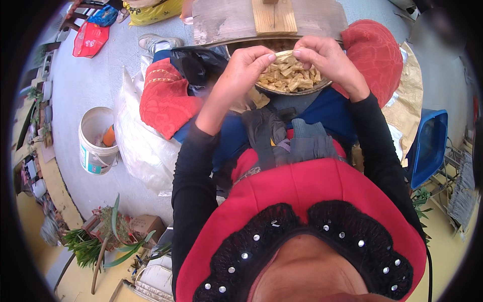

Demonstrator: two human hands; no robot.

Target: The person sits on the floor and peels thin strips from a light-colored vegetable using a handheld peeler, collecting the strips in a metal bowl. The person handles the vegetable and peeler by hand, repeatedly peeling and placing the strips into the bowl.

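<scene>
Pinched between the fingertips of my left hand [241,70] and my right hand [329,60] is a thin pale yellow strip [284,53], held level. Just below it, between my knees, a round shallow pan [297,92] is heaped with crumpled pale yellow pieces [289,75], too small to identify. A weathered wooden board [221,22] with a lighter block [274,15] on it lies just beyond the pan. A black plastic bag [198,65] is beside the pan on the left.
A white bucket [98,158] with something orange inside and a white sack [141,151] are at my left. At right are crinkled tan sheets [405,116] and a blue plastic tub [430,146]. Plants [85,241] are at lower left; red and yellow bags [90,38] are at upper left.
</scene>
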